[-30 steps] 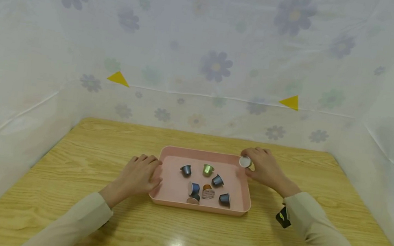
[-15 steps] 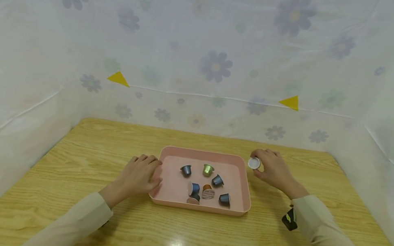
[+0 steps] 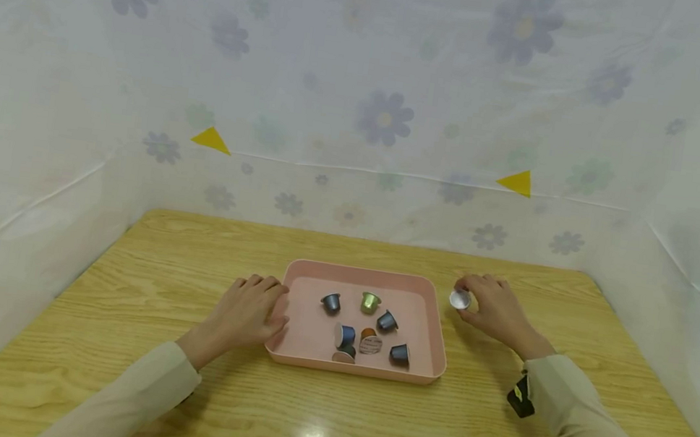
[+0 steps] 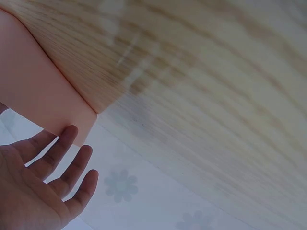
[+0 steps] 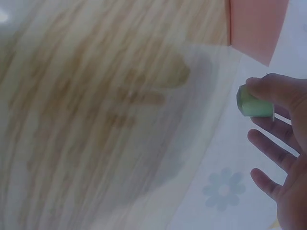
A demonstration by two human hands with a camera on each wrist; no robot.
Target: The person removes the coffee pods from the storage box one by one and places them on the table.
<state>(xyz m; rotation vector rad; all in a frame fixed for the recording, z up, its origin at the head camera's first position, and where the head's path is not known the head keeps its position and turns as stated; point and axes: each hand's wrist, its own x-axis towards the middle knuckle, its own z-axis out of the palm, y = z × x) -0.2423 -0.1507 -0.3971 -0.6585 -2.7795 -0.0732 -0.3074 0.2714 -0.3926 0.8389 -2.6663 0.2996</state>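
Observation:
My right hand [image 3: 499,311] pinches a coffee capsule between thumb and fingers, just off the tray's right side. In the head view the capsule's pale round lid [image 3: 460,300] faces me; the right wrist view shows its green body [image 5: 259,109]. At the left end of the pink tray [image 3: 357,370], my left hand [image 3: 245,309] holds the rim. Seen from the left wrist, a fingertip [image 4: 71,130] lies against the outer wall while the thumb is mostly hidden behind it. Lying in the tray are several capsules, among them a green one [image 3: 369,302] and a blue one [image 3: 345,335].
A wooden table [image 3: 260,419] carries the tray. Flower-printed white sheeting [image 3: 385,117] encloses the back and both sides, with two yellow triangles on it, one being the left triangle [image 3: 211,139]. A black tag [image 3: 521,398] is at the right sleeve.
My right hand has carried the green capsule rightward from above the tray's back right corner to outside the tray, then slightly lower. The left hand and tray have stayed put.

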